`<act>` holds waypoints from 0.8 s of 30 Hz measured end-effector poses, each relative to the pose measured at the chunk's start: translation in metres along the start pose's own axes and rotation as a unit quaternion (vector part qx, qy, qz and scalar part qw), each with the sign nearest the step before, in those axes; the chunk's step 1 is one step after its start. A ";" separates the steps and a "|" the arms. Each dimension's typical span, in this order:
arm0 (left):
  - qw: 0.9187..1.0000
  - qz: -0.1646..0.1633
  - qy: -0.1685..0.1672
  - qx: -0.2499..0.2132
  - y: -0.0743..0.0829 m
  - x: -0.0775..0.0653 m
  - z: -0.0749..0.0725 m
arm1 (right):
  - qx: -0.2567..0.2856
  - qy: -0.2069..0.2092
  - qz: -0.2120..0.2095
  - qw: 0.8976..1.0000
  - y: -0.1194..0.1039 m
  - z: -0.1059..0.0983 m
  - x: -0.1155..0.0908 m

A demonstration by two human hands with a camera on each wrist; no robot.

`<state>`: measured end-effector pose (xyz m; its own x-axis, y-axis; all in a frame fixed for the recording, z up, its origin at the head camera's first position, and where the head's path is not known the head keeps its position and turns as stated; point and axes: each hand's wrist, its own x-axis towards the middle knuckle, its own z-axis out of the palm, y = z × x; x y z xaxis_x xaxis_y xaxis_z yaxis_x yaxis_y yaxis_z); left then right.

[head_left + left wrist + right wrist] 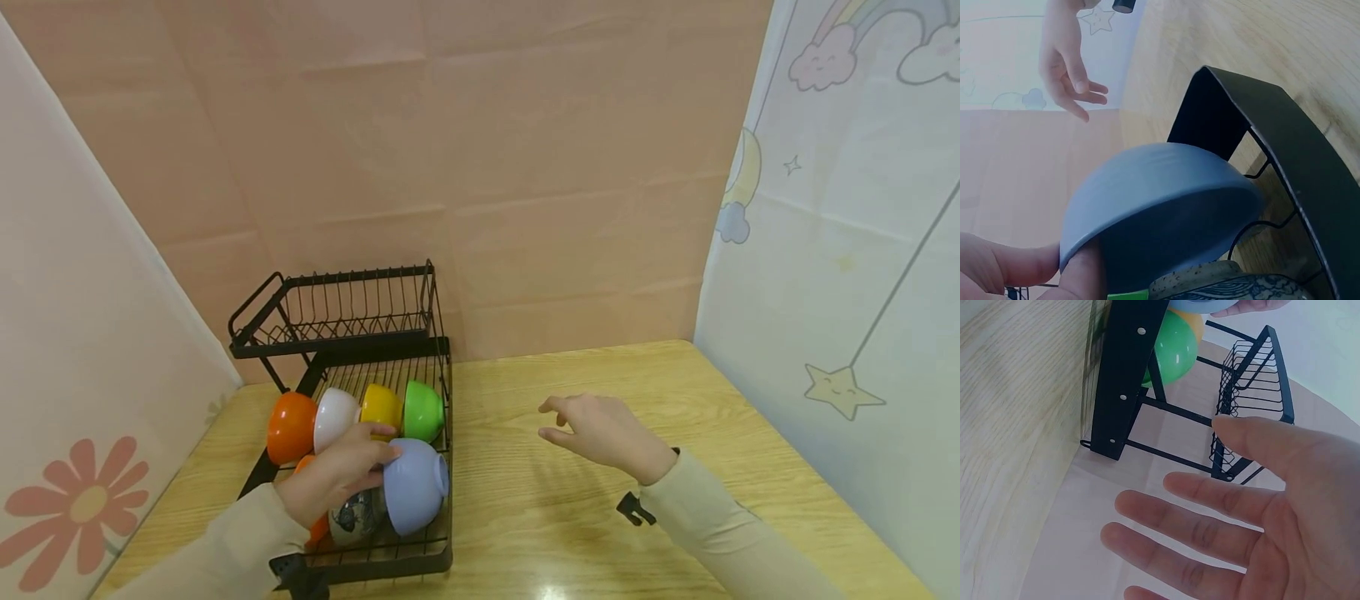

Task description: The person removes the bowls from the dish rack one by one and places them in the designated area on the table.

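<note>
One hand pinches a light blue bowl [412, 493] at the front right of a black dish rack [382, 570].

There is one rack and one light blue bowl, smooth and round, tipped on its side with its little foot facing the rack's right edge; I can't tell if it touches the wires. The left hand [341, 471], over the rack's front part, has its thumb and fingers closed on the bowl's rim. Also in the rack's front row are one patterned bowl [354, 518] and one orange thing [319, 532], mostly hidden. The right hand [603, 433] is out past the rack's right side, fingers loose and apart, with nothing in it. Farther back in the rack sit four bowls: one orange bowl [291, 429], one white bowl [335, 412], one yellow bowl [381, 405] and one green bowl [424, 411]. One top shelf [337, 343] is at the rack's back.
</note>
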<state>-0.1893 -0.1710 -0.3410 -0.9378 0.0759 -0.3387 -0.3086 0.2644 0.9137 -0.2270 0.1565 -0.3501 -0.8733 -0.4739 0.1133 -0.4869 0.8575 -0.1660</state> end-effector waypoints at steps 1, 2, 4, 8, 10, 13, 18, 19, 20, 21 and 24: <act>1.000 0.001 -0.002 0.000 0.000 0.000 -0.001 | 0.002 0.000 0.001 1.000 0.000 0.000 0.000; 1.000 0.001 -0.003 -0.003 0.000 0.000 -0.002 | 0.002 -0.001 0.002 1.000 -0.001 0.000 0.000; 1.000 0.000 -0.007 -0.009 0.001 0.000 -0.005 | 0.002 0.000 0.003 1.000 -0.001 0.001 0.000; 0.999 0.012 -0.031 -0.015 0.009 -0.001 -0.012 | 0.003 -0.002 0.004 1.000 -0.001 0.001 -0.001; 0.998 0.025 -0.046 -0.020 0.016 -0.004 -0.015 | 0.001 -0.003 0.004 1.000 -0.002 0.001 -0.001; 0.995 0.048 -0.074 -0.038 0.029 -0.010 -0.016 | -0.001 -0.001 0.001 1.000 -0.002 0.002 -0.001; 0.989 0.100 -0.097 -0.048 0.054 -0.024 -0.009 | -0.008 0.000 -0.010 1.000 -0.003 0.005 0.000; 0.988 0.113 -0.096 -0.037 0.058 -0.027 -0.006 | -0.007 -0.001 -0.011 1.000 -0.003 0.005 0.000; 0.988 0.127 -0.088 -0.022 0.063 -0.030 -0.002 | -0.006 -0.001 -0.011 1.000 -0.003 0.006 0.000; 0.987 0.142 -0.079 -0.003 0.067 -0.033 0.002 | -0.004 -0.001 -0.012 1.000 -0.003 0.007 0.000; 0.978 0.194 -0.040 0.071 0.075 -0.038 0.015 | -0.002 0.004 -0.014 1.000 -0.003 0.008 0.000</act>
<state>-0.1745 -0.1393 -0.2631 -0.9630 0.2693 0.0049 0.0974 0.3310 0.9386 -0.2254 0.1525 -0.3574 -0.8595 -0.4955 0.1254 -0.5104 0.8451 -0.1592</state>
